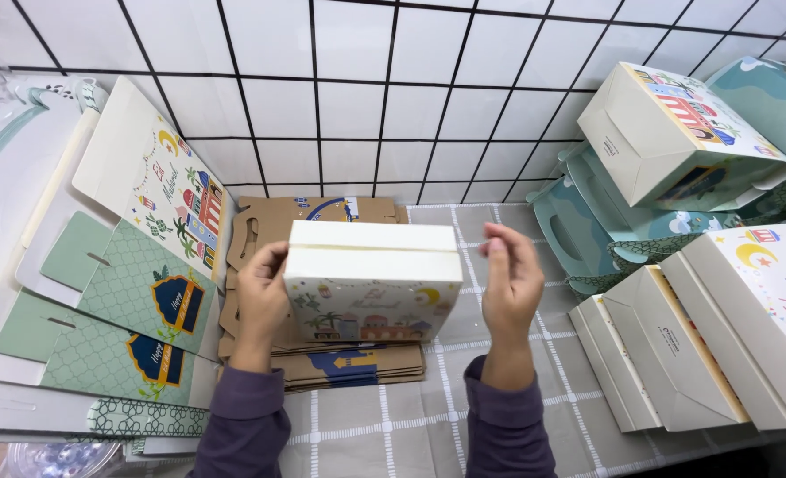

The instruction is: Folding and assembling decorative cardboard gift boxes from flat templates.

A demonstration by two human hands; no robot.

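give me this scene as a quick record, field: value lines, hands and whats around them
left hand: grips the left end of a white folded box with printed buildings and a crescent
right hand: open, just beside the box's right end, not clearly touching
under the box: stack of flat brown box blanks
left side: flat white and green patterned box blanks, fanned out
right side: assembled white boxes in a row, teal boxes behind
surface: grey checked cloth
backdrop: white tiled wall
sleeves: dark purple
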